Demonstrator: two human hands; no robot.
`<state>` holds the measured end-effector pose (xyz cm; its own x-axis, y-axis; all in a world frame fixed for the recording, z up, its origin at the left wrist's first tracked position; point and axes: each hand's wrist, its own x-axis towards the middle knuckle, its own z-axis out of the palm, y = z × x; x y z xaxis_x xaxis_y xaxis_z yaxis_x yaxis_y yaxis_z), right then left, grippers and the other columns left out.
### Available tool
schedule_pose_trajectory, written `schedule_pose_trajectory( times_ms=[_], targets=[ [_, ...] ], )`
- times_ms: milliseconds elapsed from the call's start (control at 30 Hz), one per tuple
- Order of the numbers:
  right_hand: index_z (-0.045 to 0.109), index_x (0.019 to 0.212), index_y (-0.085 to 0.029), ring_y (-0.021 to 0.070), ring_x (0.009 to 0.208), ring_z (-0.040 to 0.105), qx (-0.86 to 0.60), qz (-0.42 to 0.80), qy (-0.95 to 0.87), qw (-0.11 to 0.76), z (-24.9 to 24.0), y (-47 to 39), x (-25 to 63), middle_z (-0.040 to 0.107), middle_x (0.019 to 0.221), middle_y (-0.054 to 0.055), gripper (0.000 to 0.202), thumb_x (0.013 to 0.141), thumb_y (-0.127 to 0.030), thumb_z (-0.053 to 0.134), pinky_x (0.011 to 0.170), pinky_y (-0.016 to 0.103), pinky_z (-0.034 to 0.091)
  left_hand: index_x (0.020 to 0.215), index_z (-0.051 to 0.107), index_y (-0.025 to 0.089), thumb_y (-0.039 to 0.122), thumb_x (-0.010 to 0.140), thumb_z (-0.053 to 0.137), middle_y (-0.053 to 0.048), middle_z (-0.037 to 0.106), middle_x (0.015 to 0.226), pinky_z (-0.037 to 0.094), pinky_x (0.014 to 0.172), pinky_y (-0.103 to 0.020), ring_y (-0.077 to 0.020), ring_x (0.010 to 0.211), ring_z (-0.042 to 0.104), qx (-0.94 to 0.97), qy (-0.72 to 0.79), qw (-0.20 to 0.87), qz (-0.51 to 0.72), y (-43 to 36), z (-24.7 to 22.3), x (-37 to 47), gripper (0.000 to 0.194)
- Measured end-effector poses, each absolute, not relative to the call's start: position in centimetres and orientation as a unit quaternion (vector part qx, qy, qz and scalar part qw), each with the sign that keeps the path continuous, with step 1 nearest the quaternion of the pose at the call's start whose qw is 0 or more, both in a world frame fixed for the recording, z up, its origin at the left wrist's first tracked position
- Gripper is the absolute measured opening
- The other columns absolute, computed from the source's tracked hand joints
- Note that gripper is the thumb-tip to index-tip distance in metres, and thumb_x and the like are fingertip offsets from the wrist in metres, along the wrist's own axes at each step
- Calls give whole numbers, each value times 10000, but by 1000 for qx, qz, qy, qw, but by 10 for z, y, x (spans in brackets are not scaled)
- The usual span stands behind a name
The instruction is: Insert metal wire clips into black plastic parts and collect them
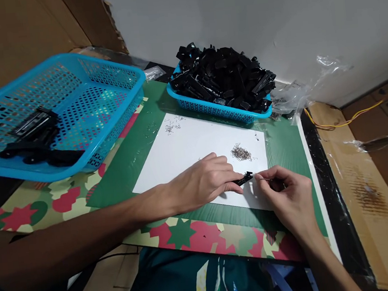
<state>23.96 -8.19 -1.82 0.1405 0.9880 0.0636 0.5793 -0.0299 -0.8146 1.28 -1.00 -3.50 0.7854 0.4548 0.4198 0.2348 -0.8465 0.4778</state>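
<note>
My left hand [206, 179] rests on a white sheet [180, 149] and grips a small black plastic part [245, 178] by one end. My right hand [285, 191] is just right of it, pinching a thin metal spring or pin [261, 178] whose tip meets the part's free end. A small pile of tiny metal springs [241, 152] lies on the sheet just beyond my hands. A few more loose springs [171, 127] lie near the sheet's far left corner.
A small blue basket [211, 109] heaped with black plastic parts stands behind the sheet. A larger blue basket [107, 103] holding a few black parts sits at the left. A green mat [283, 141] lies over patterned paper. Crumpled plastic and a yellow wire [349, 117] are at the right.
</note>
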Motion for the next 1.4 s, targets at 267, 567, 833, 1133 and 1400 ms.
schedule_pose_trajectory(
  times_ms=[267, 567, 833, 1133, 1400],
  targets=[
    [727, 758, -184, 118, 535, 496, -660, 251, -610, 360, -29, -83, 238, 635, 625, -17, 174, 882, -306, 712, 507, 256, 379, 1097, 738, 119, 367, 1080, 547, -46, 720, 797, 396, 773, -337, -192, 790, 587, 921, 185, 209, 271, -10, -35, 14, 313],
    [678, 716, -184, 110, 526, 457, -653, 224, -633, 350, -26, -83, 234, 594, 603, -27, 215, 893, -305, 689, 505, 255, 357, 1090, 738, 140, 385, 1085, 531, -43, 710, 776, 378, 755, -336, -194, 783, 580, 927, 180, 199, 263, -11, -36, 13, 320],
    [735, 777, -181, 143, 572, 558, -650, 297, -625, 313, -15, -78, 241, 697, 668, 15, 216, 917, -335, 678, 524, 263, 404, 1095, 750, 134, 369, 1077, 547, -44, 720, 768, 392, 740, -341, -198, 772, 579, 924, 172, 208, 271, -11, -32, 12, 311],
    [792, 1100, -222, 235, 915, 731, -628, 234, -689, 276, -4, -78, 258, 789, 1074, 86, 269, 1043, -327, 550, 805, 387, 574, 1077, 749, 146, 359, 1071, 573, -41, 734, 776, 382, 749, -338, -193, 783, 595, 921, 166, 223, 274, -10, -35, 12, 276],
    [773, 933, -195, 235, 788, 788, -670, 208, -542, 463, -12, -77, 244, 806, 897, 71, 198, 971, -379, 710, 771, 408, 665, 1096, 746, 151, 339, 1065, 590, -44, 731, 789, 371, 740, -339, -194, 787, 586, 925, 161, 214, 270, -10, -34, 10, 247]
  ],
)
